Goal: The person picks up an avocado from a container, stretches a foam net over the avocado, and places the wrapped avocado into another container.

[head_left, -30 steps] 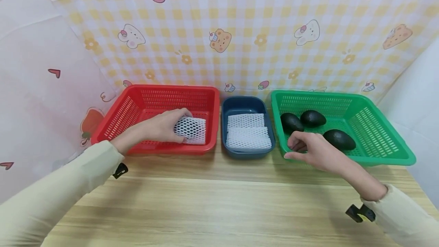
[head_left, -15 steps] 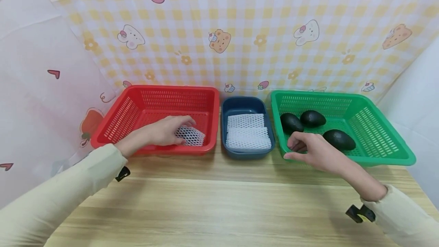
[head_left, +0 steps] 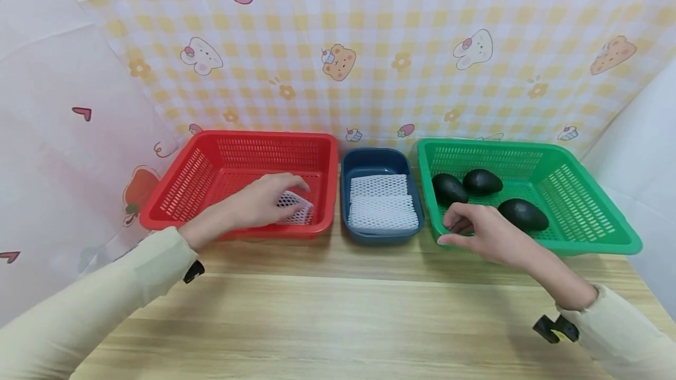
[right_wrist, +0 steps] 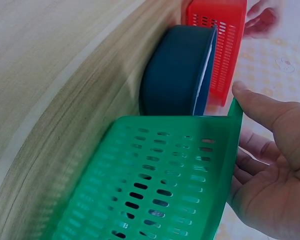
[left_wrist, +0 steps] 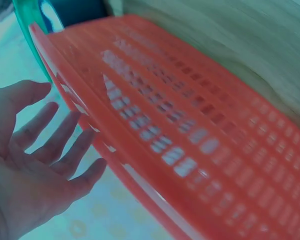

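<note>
A white foam net sleeve [head_left: 302, 211] lies in the front right corner of the red basket [head_left: 328, 180], and something dark shows through part of its mesh. Just above it is my left hand [head_left: 264, 199], covering some of the sleeve; the left wrist view shows its fingers spread and holding nothing. My right hand [head_left: 477, 228] stays loosely curved at the front left rim of the green basket [head_left: 573, 177], its thumb tip by the rim corner in the right wrist view. Avocados [head_left: 523, 214] lie behind and beside that hand.
Between the baskets stands a dark blue tub [head_left: 376, 160] with flat white foam net sleeves [head_left: 382, 213] stacked in it. A wooden table [head_left: 338, 321] carries all three containers, and a checked cloth [head_left: 369, 57] hangs behind them.
My left hand has lowered the filled foam net sleeve to the red basket's floor and let go, and its fingers have loosened above it. The right hand has stayed in place.
</note>
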`<action>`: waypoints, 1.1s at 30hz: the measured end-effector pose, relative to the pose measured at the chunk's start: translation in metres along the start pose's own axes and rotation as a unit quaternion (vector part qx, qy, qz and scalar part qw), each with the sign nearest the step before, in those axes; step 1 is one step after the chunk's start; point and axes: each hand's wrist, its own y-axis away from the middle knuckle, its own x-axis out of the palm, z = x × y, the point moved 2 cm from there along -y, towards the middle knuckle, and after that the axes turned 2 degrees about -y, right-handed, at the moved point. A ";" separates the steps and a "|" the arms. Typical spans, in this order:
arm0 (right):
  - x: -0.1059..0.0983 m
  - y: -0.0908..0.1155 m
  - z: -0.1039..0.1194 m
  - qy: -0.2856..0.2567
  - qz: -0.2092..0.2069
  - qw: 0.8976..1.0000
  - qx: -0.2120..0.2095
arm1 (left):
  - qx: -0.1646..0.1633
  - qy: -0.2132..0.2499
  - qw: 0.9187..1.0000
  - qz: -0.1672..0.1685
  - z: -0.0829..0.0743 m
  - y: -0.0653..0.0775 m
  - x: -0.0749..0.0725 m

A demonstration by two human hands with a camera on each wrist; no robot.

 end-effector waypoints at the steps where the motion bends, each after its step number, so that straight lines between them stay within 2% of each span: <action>1: 0.000 0.000 0.000 -0.001 0.002 1.000 0.001 | 0.008 -0.001 1.000 -0.007 -0.005 -0.001 0.002; 6: -0.002 0.001 0.000 0.000 0.009 1.000 0.003 | 0.053 -0.023 0.998 -0.017 -0.031 -0.009 0.018; 11: -0.002 0.002 -0.001 0.003 0.012 1.000 0.007 | 0.110 -0.054 0.992 0.006 -0.055 -0.023 0.039; 14: 0.000 0.001 -0.001 0.010 0.013 1.000 0.006 | 0.127 -0.064 0.990 0.026 -0.064 -0.031 0.053; 21: 0.003 0.000 0.001 0.038 0.005 0.999 -0.022 | 0.114 -0.109 0.986 0.062 -0.072 -0.045 0.079; 25: 0.004 0.000 0.002 0.047 0.004 0.998 -0.032 | 0.107 -0.126 0.984 0.065 -0.074 -0.049 0.088; 33: 0.004 0.000 0.001 0.053 -0.002 0.998 -0.041 | 0.083 -0.209 0.972 0.062 -0.077 -0.057 0.104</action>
